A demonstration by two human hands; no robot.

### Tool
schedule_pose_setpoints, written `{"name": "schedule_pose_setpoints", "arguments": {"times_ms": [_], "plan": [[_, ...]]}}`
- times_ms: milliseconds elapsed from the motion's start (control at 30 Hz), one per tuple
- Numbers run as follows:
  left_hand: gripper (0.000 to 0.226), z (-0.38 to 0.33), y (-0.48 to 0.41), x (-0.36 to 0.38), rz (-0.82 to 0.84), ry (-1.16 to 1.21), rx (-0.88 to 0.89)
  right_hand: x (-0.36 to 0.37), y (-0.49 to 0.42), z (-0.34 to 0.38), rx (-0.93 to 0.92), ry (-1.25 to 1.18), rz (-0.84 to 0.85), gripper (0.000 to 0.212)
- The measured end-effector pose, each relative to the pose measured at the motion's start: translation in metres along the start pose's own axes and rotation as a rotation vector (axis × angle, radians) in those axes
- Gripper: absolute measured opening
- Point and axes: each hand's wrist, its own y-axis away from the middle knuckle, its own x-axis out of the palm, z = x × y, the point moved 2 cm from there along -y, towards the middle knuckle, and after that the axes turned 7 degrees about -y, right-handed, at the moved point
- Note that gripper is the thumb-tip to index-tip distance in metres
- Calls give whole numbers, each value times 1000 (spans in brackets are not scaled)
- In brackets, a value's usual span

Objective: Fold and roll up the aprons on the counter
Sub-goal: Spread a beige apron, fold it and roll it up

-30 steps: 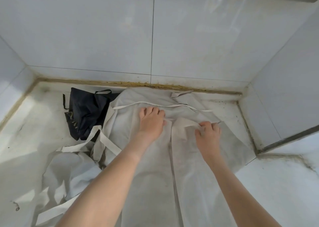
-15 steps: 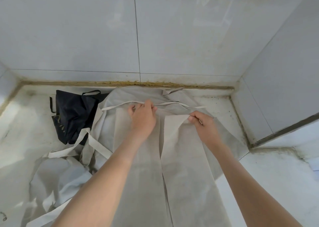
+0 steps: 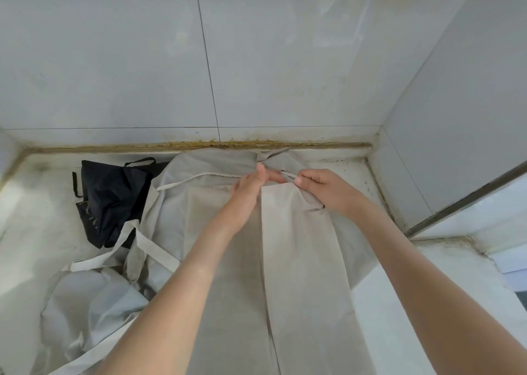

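Fingers (image 3: 302, 178) of the right hand (image 3: 325, 189) curl and pinch the top edge of the beige apron (image 3: 299, 260), a matte woven cloth folded into two long flat panels that meet along a straight middle line. The left hand (image 3: 249, 195) lays straight fingers on the fold beside them. The apron lies on the pale, stained tabletop (image 3: 37, 226), with a crumpled black apron (image 3: 114, 200) to its left.

Both forearms are reaching toward 12 o'clock. The left hand (image 3: 249, 192) is pointing straight fingers toward 2 o'clock, and the right hand (image 3: 328, 188) is pinching the apron (image 3: 299, 246).
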Motion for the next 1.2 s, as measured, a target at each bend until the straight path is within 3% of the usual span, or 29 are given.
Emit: {"name": "schedule_pose_setpoints", "arguments": {"times_ms": [67, 200, 233, 367, 600, 767, 933, 1200], "plan": [[72, -8, 3, 4, 121, 267, -50, -1, 2, 3, 7, -7, -11, 33], [28, -11, 7, 2, 124, 47, 76, -11, 8, 2, -14, -7, 3, 20], [26, -9, 9, 2, 113, 74, 93, -11, 11, -2, -11, -15, 12, 8], [34, -9, 16, 1, 121, 270, 53, -5, 24, -30, -5, -101, -133, 31], [31, -13, 18, -6, 109, 370, 15, 5, 29, -26, -70, -237, -259, 15], [32, 2, 26, -6, -30, 172, 16, 3, 34, -19, -82, -279, -235, 20], [30, 5, 29, -6, -119, -62, 17, 3, 38, -8, -121, -496, -119, 25], [28, -2, 19, -7, -119, -293, -7, -14, 37, 19, -154, -420, 27, 12]]}}
